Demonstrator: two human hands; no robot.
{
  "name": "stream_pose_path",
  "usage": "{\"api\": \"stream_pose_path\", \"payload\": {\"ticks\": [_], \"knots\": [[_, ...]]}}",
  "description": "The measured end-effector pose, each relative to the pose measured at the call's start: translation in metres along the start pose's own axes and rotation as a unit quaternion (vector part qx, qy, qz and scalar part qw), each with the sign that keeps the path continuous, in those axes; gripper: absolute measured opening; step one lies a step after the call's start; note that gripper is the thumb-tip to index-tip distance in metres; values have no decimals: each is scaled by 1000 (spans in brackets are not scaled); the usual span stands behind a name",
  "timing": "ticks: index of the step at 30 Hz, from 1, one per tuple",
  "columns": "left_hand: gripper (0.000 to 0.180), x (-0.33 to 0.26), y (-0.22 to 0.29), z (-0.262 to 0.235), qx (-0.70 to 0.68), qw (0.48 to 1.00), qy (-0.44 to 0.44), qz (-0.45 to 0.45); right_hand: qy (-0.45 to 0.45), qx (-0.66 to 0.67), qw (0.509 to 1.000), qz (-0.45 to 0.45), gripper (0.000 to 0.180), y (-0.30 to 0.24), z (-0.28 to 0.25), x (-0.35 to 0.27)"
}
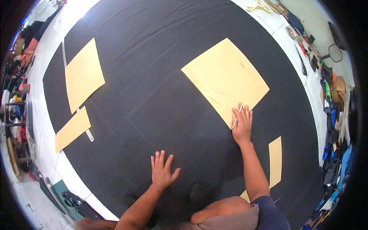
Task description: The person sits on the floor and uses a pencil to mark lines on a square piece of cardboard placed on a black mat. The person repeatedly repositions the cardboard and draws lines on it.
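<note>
A wide sheet of black fabric covers the white floor. On it lies a large tan card pattern piece. My right hand rests at that piece's near edge, fingers closed on a thin white marking stick that touches the edge. My left hand lies flat on the bare black fabric with its fingers spread, holding nothing. Faint chalk lines cross the fabric between the hands.
Two more tan pattern pieces lie at the left over a clear ruler. Another narrow tan piece sits by my right forearm. Clutter lines the right wall and left edge; scissors lie far off.
</note>
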State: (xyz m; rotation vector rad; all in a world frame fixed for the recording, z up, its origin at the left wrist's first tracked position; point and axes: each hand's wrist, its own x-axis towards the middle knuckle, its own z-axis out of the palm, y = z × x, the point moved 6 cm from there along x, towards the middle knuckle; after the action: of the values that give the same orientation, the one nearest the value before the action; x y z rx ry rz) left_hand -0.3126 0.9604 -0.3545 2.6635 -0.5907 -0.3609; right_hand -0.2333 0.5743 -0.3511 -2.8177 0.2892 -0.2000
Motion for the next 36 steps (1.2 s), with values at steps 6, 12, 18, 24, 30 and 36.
{"api": "stream_pose_path", "payload": {"ticks": [6,12,18,24,30,36], "knots": [[78,-6,-6,0,58,998,-33,-17,-46,26,998,32,35,-4,1,5],[77,8,-4,-6,85,985,-147,-17,-67,64,994,50,35,1,-5,4],[70,62,11,-38,26,945,-324,-46,-94,70,991,69,33,7,-11,3],[64,143,28,-84,-2,960,-241,-144,-46,144,985,86,31,-5,-25,13],[86,209,52,-64,-8,982,-179,-53,97,167,961,197,23,26,-101,-49],[119,265,89,-54,24,969,-238,-62,47,32,936,347,22,53,-221,-176]]}}
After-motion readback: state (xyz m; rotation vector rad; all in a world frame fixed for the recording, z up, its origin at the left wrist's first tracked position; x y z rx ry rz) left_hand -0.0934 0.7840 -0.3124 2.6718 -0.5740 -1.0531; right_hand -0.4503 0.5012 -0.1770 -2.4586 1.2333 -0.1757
